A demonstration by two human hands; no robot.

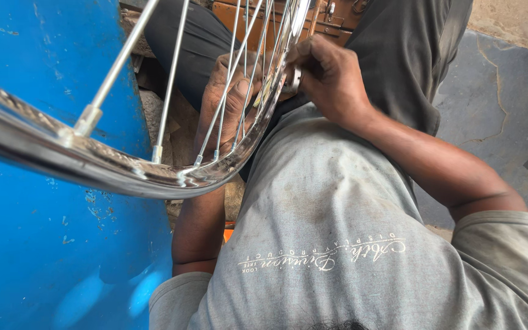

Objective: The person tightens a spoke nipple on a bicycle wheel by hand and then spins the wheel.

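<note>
Head view, looking down over person's grey shirt [331,201]. Item: chrome wheel rim [123,168] w/ thin metal spokes [227,91], held tilted over the lap, rim curving from left edge up to top centre. L hand [227,104]: behind the spokes, fingers spread approx. half open, palm pressed against spokes and inner side of rim; grip not closed. R hand [331,76]: fingers curled tight, pinching a small metal tool [296,78] at the rim near a spoke end; exact tool type can't tell. Surroundings: blue painted panel [38,256] at left, just beside rim; grey cracked floor [502,110] at right.
</note>
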